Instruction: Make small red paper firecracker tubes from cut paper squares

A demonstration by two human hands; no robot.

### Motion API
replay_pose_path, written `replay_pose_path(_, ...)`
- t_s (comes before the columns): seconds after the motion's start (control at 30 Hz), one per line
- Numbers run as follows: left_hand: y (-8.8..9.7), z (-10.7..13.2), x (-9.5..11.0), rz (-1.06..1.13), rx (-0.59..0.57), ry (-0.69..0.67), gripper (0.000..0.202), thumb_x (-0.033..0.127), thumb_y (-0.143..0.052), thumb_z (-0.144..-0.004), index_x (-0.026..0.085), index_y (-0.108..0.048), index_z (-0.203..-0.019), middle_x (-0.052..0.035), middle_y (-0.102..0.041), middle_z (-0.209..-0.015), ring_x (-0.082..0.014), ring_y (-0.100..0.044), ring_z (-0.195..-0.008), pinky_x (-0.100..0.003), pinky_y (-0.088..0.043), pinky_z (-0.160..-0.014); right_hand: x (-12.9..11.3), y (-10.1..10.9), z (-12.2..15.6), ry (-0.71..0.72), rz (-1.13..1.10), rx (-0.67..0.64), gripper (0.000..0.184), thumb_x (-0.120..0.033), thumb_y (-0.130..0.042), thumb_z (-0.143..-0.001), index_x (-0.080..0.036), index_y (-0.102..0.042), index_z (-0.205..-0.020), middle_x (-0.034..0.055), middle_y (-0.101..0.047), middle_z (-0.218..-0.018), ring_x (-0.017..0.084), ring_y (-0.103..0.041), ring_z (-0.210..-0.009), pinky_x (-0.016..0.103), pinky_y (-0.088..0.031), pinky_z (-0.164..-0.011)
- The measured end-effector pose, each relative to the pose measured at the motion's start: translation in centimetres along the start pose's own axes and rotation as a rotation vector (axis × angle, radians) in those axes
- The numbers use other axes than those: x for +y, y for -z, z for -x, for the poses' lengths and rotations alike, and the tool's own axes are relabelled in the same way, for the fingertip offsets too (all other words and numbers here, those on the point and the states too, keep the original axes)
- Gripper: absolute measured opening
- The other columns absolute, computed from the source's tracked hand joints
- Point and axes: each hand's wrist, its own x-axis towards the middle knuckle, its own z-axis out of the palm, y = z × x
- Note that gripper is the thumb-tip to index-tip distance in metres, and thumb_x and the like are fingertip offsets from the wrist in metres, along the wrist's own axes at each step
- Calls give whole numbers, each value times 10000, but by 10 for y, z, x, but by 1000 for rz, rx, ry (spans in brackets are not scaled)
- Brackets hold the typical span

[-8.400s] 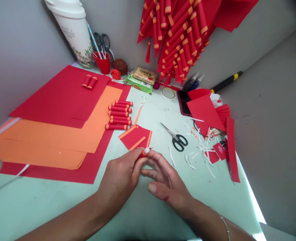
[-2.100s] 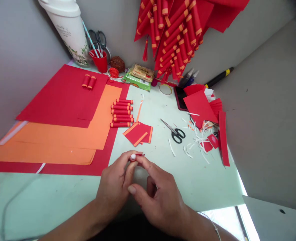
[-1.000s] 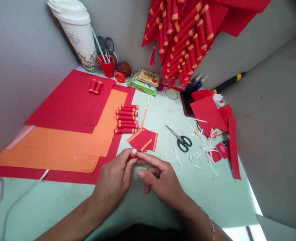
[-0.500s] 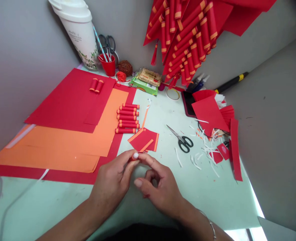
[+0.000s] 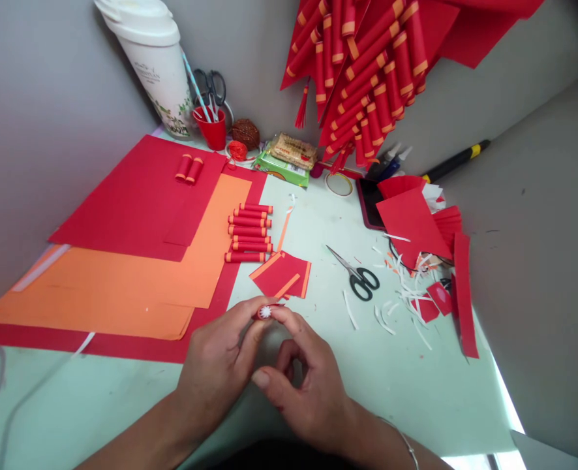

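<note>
1. Seen from my remote post through the head camera, the left hand (image 5: 215, 365) pinches a small red roll (image 5: 265, 312) between thumb and index finger, its white, ribbed end turned upward toward the lens.
2. The right hand (image 5: 313, 385) meets that roll with its index fingertip, at the right of the white end; the thumb stands clear and the other fingers curl. I see no grasp by this hand, though I cannot tell what the hidden fingertips touch.
3. The roll is between the two hands, over the pale green table (image 5: 391, 398), just on the near side of red cards (image 5: 269, 277) edged with orange strips.
4. Beyond the cards, I count a single row of red rolls with orange ends (image 5: 250, 232), lying side by side; two shorter rolls (image 5: 190, 168) lie apart on a red sheet (image 5: 122, 202), which overlaps orange sheets (image 5: 98, 287).
5. To the right of the cards, black-handled scissors (image 5: 362, 282) lie with blades slightly parted, pointing to the upper left, near scattered white paper strips (image 5: 409, 287).
6. Above, a dense cluster of red-and-orange rolls (image 5: 374, 42) hangs before the grey wall.
</note>
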Motion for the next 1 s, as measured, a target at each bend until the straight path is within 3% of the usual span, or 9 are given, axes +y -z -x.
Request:
replay_pose_path(0.5,0,2,-2,7,33,-11,251,331,-485,-965,252,-687,-1090,6,-800,-1041,-171,-758,-926,-221,-574,-805,11,-2,4,82,-24,-6,622,-288,-709,-795,-314,-476,-1371,84,-553,-1328,63,-512,-561,223,-495,-506)
replay_pose_path(0.77,0,4,-3,14,20,-47,228,308,-496,-967,218,-680,-1068,-16,-792,-1031,-149,-745,-928,-180,-541,-826,3,0,2,10,-34,-29,574,-313,-708,-797,-281,-505,-1333,70,-601,-1256,50,-478,-520,209,-458,-474)
replay_pose_path(1.0,-2,2,-2,37,24,-4,185,288,-517,-958,237,-671,-1046,12,-780,-980,-136,-732,-848,-168,-528,-739,6,1,3,34,-43,-25,635,-276,-722,-802,-338,-481,-1386,52,-594,-1270,62,-494,-548,224,-481,-500)
